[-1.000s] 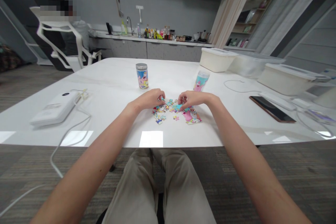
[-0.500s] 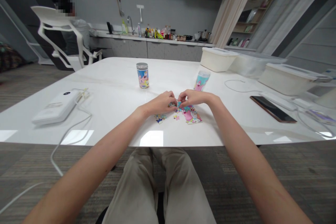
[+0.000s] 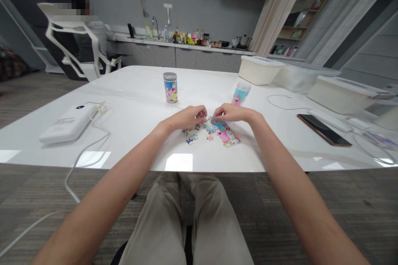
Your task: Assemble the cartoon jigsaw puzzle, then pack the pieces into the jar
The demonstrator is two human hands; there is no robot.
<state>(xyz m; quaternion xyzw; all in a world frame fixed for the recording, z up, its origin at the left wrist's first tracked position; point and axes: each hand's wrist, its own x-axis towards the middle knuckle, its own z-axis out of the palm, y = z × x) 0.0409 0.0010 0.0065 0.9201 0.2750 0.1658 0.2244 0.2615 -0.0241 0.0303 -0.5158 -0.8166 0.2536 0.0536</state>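
A partly joined puzzle in pink, teal and white lies on the white table, with loose puzzle pieces to its left and between my hands. My left hand is over the loose pieces, its thumb and fingers pinched; whatever they hold is too small to name. At the upper left end of the joined part, my right hand has its fingers closed on the puzzle's teal edge. Behind them stand a printed can with a silver lid and a teal tube-like container, partly behind my right hand.
A white power bank with cables lies on the left. On the right are a dark phone, a white cable and lidded boxes. A person sits on a white chair at the back left, near a kitchen counter.
My left hand has drawn slightly left, away from my right hand, uncovering more loose pieces between them. My right hand stays at the puzzle's upper edge. The view has shifted slightly.
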